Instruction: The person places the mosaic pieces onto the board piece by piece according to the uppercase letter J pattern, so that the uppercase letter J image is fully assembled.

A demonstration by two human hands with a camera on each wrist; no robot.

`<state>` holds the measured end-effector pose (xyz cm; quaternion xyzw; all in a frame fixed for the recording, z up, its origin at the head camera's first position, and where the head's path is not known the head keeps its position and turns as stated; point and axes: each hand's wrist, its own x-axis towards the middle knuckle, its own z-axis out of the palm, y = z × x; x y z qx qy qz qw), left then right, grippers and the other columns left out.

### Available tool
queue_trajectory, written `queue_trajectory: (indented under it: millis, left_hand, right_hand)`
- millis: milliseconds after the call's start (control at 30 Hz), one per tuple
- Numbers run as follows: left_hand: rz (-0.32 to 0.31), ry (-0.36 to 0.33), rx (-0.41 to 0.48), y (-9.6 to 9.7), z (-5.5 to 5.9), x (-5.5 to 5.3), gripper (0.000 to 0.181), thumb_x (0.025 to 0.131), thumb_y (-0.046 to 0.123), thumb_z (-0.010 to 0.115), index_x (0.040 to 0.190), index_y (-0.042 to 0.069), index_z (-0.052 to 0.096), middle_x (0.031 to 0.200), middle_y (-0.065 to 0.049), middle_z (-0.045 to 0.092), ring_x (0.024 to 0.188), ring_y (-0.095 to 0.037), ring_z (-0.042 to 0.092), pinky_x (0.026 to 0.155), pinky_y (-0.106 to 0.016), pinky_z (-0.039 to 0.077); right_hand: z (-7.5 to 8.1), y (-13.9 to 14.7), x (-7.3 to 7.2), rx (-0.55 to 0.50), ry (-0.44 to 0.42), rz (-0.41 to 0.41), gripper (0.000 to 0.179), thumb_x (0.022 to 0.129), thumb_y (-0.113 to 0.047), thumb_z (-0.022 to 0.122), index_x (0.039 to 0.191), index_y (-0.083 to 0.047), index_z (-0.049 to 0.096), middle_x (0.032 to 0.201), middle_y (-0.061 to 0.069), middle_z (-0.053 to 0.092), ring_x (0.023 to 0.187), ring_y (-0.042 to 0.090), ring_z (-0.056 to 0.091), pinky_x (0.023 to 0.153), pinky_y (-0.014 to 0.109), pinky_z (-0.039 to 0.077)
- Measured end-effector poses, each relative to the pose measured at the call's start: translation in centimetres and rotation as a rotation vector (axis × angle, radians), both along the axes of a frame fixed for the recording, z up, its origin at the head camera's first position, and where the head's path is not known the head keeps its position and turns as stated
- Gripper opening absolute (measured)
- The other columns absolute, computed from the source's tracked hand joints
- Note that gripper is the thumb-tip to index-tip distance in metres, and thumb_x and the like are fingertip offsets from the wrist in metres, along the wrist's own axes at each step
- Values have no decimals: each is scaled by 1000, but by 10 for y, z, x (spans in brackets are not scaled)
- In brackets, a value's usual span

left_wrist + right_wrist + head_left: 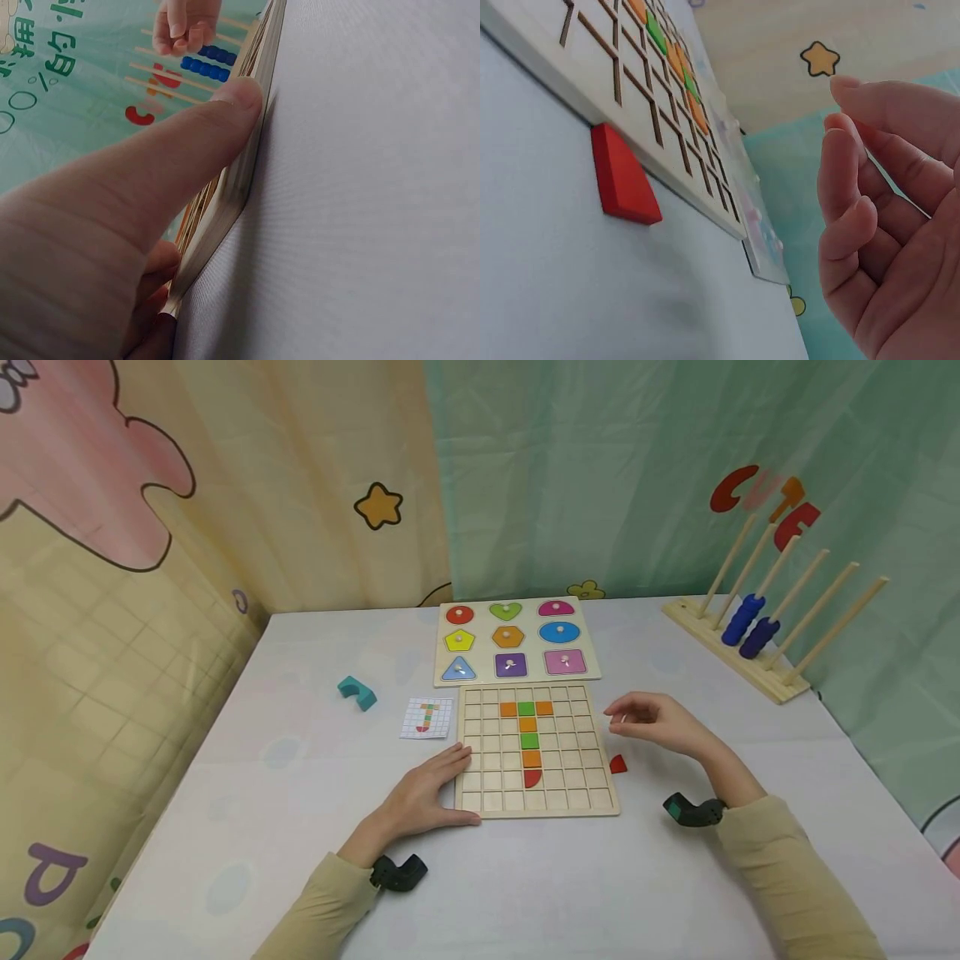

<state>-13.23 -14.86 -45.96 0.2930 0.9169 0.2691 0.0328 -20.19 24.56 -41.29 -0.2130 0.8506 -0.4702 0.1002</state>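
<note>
A wooden grid board lies on the table with orange and green squares set in a T shape. One red quarter-round piece sits at the foot of that T. The left hand rests at the board's left edge, thumb along the near corner and fingers spread on the side. Above the table, right of the board, hovers the right hand, its fingers loosely bent and nothing between them. Below it a second red piece lies against the board's right edge.
A pattern card lies left of the board, with a teal curved block beyond it. Behind the board is a knobbed shape puzzle. A peg stand with blue beads rises at the back right, near the curtain.
</note>
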Motion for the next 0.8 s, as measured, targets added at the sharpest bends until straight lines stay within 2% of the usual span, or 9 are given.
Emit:
queue_trajectory:
  millis: [367,633,800]
  left_hand:
    - [5,-8,2,0,0,0,94,72,61,71,141,3,42,149,-2,35,140,-13,22,111,-36,27]
    - [4,-2,3,0,0,0,94,72,60,71,141,3,42,149,-2,35,139,-13,22,110,-36,27]
    - [4,-1,5,0,0,0,94,72,61,71,140,2,43,149,-2,35,139,-13,22,110,-37,27]
  right_hand:
    - [-18,19,-1,-28,-51,-59,34,84,-16,71,111,3,62,89,10,63,73,17,57,61,25,49]
    - [-28,26,-4,-80,-69,31,33,82,-8,72,110,5,62,95,13,65,71,17,58,59,25,49]
    - [-33,27,-4,-64,-71,52,33,81,-9,73,109,4,62,96,15,65,74,15,58,65,22,49]
